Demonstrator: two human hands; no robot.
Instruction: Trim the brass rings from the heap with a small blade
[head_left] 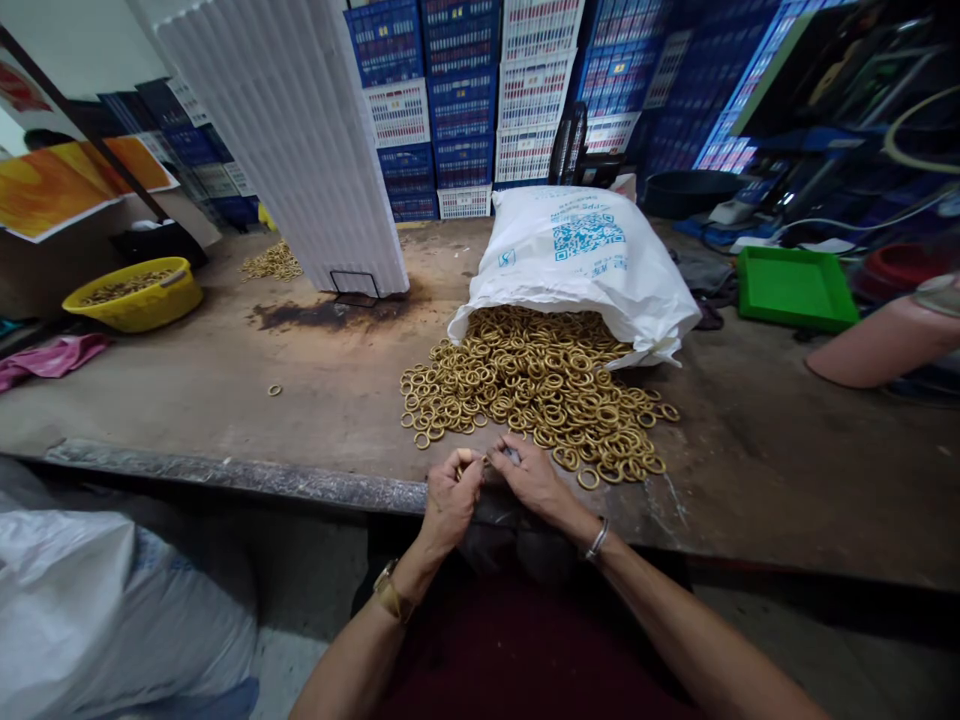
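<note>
L hand [452,495] & R hand [534,482] close tog., nr gold rings [536,385].
L fingers pinched, R gripping sm. grey item [512,455]; can't tell if L holds ring. Rings spill from white sack [517,270] onto worktop [337,395].

Gold rings [534,392] beside fingers [469,478]

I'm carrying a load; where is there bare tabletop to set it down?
Left: between the yellow basin, white panel and ring pile, bare except one stray ring. Right: between the pile and pink cylinder. Crowded: the pile, white sack behind, left hand and right hand in front.
</note>
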